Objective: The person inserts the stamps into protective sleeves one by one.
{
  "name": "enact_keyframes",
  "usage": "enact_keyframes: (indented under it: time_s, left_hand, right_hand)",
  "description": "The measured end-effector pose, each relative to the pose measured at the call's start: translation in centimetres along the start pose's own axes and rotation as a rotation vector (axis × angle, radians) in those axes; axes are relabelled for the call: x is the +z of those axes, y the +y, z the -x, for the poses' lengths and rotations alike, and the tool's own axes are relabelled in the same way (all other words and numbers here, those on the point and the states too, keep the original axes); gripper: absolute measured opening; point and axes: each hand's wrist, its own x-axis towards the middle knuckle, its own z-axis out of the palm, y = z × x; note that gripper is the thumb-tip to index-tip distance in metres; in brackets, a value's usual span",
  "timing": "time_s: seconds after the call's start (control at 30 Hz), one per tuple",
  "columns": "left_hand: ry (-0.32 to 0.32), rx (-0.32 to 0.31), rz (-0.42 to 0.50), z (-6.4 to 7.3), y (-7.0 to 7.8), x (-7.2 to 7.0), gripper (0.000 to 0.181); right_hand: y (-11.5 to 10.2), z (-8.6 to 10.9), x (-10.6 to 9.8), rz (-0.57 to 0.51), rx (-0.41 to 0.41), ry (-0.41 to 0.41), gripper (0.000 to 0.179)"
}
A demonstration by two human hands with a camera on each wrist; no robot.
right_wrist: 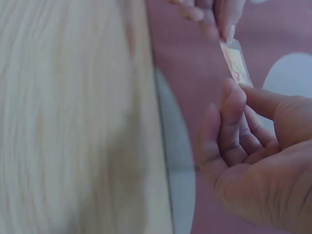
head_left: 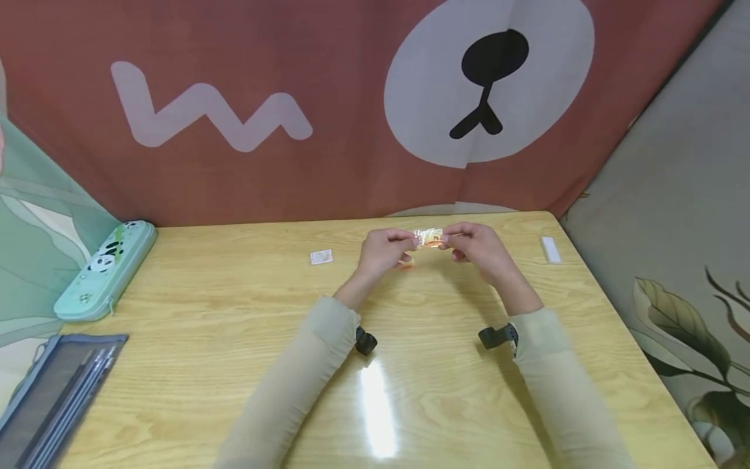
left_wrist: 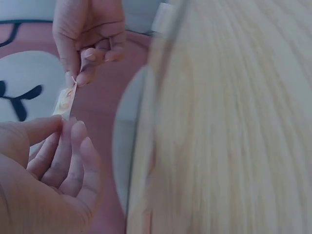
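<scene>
Between my two hands, above the far part of the table, is a small shiny clear packet (head_left: 430, 237) with yellow and orange print. My left hand (head_left: 379, 253) pinches one end with thumb and fingers. At the other end, my right hand (head_left: 482, 251) pinches it too. The left wrist view shows the packet (left_wrist: 66, 101) stretched thin and flat from hand to hand. In the right wrist view the packet (right_wrist: 236, 63) looks see-through at its edge. A small orange-printed piece (head_left: 406, 263) lies partly hidden below my left hand; its kind is unclear.
A small white printed square (head_left: 321, 256) lies left of my hands, and a white block (head_left: 550, 250) near the right edge. At the left are a mint panda pencil case (head_left: 105, 270) and a dark mesh pouch (head_left: 64, 391). A red curtain (head_left: 246, 182) hangs behind the table.
</scene>
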Motion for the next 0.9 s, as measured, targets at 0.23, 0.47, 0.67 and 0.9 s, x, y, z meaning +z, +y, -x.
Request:
enact_keyframes:
  time_s: [0.23, 0.47, 0.67, 0.9]
  left_hand:
    - [0.02, -0.031, -0.045, -1.2, 0.3, 3.2, 0.007]
    - [0.001, -0.068, -0.181, -1.6, 0.0, 5.0, 0.012]
    - [-0.032, -0.123, -0.175, -1.6, 0.0, 5.3, 0.019]
    - [-0.126, -0.179, -0.242, -1.7, 0.2, 6.1, 0.023]
  right_hand:
    - [2.0, -0.5, -2.0, 0.047, 0.084, -0.017, 0.036]
    - [3.2, -0.5, -3.0, 0.039, 0.14, 0.023, 0.035]
    - [4.1, -1.2, -3.0, 0.136, 0.147, 0.016, 0.035]
    - [5.0, -1.0, -3.3, 0.176, 0.175, 0.036, 0.032]
